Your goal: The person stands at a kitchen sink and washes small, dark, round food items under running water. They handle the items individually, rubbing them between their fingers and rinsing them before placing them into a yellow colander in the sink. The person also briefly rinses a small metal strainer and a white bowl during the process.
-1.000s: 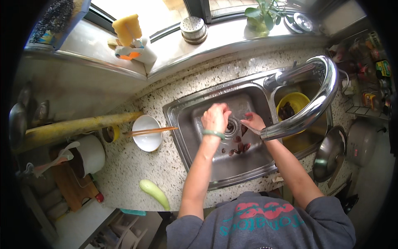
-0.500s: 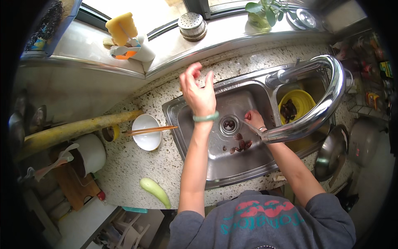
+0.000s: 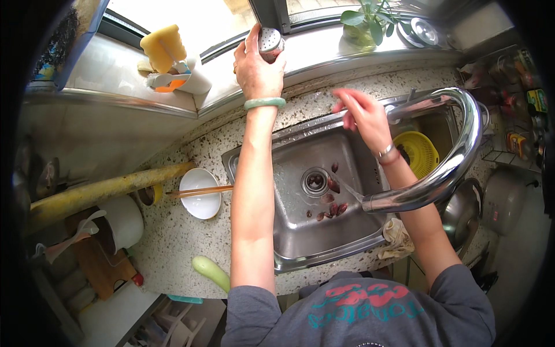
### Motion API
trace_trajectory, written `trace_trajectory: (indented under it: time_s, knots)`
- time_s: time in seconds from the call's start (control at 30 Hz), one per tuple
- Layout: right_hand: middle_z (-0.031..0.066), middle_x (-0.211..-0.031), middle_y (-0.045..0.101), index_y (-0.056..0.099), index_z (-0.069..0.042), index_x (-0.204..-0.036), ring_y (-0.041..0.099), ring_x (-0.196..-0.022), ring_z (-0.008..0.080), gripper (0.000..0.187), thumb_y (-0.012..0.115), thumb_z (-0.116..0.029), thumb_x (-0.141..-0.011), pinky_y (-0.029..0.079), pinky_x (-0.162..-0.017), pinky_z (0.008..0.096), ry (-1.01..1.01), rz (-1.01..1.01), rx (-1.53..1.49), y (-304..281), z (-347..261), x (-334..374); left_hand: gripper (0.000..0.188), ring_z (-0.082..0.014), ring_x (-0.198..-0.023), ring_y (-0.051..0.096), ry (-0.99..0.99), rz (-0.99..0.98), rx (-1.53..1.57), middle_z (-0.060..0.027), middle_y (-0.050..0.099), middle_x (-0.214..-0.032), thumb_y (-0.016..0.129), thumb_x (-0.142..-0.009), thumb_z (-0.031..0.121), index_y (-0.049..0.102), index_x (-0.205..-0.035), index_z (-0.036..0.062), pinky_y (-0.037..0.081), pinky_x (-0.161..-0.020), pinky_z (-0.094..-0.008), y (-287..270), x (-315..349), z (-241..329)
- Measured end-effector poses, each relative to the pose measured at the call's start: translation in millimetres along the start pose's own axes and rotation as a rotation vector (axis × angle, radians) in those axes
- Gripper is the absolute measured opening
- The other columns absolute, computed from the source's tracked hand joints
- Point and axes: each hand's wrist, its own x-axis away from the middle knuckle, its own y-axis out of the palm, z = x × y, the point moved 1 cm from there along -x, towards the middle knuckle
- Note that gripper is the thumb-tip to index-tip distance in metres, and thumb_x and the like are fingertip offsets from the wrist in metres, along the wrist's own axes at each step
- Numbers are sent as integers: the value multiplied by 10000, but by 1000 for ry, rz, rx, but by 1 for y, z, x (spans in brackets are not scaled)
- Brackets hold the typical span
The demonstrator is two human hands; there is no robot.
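My left hand [image 3: 258, 72] reaches to the window sill, its fingers and thumb around a silvery perforated metal canister [image 3: 270, 43]. Part of the canister is hidden by the hand. My right hand [image 3: 367, 118] hovers above the back of the steel sink [image 3: 300, 240], empty, its fingers somewhat bent and apart. A thin stream of water runs from the curved chrome faucet [image 3: 404, 196] into the basin. Several dark reddish oval pieces [image 3: 331, 213] lie on the basin floor, with more in the drain [image 3: 315, 181].
A yellow basket [image 3: 417, 153] stands in the right basin, partly behind my right forearm. Left of the sink are a white bowl [image 3: 201, 202] with chopsticks [image 3: 202, 191] across it and a pale green gourd [image 3: 211, 272]. A crumpled cloth [image 3: 396, 238] lies at the front edge.
My left hand has moved up and away to the canister and closed around it. My right hand has risen from the basin by the drain to above its back edge.
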Motion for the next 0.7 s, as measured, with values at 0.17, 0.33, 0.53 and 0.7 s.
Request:
trace_trajectory:
  time_s: [0.17, 0.33, 0.53, 0.7]
  knots:
    - [46, -798, 625, 560, 1, -1107, 484, -489, 33, 339, 551, -259, -890, 360, -418, 159, 125, -164, -336, 36, -18, -50, 617, -197, -896, 583, -352, -61, 914, -133, 525, -1081, 711, -743, 104, 367, -1253, 53, 513, -764, -295, -5, 19, 6]
    - [20, -686, 612, 598, -23, -1065, 471, -468, 26, 274, 584, -214, -870, 355, -415, 157, -41, -167, -259, 64, -36, -60, 336, -237, -854, 611, -610, -199, 1473, -145, 580, -968, 528, -898, 238, 425, -1153, 45, 551, -710, -350, -16, 28, -8]
    - [57, -677, 607, 652, -47, -908, 568, -543, 116, 123, 604, -123, -824, 472, -504, 239, -456, 27, 119, 79, -47, -71, 452, -278, -885, 614, -739, -408, 1303, -161, 593, -972, 353, -939, 423, 500, -1041, 8, 541, -755, -399, -23, 25, -16]
    - [93, -736, 592, 649, -65, -874, 606, -673, 240, 99, 607, -95, -790, 491, -602, 311, -807, 90, 474, 81, -45, -88, 366, -268, -772, 653, -721, -366, 960, -196, 609, -955, 408, -942, 327, 476, -1054, -14, 562, -541, -303, -24, 19, -13]
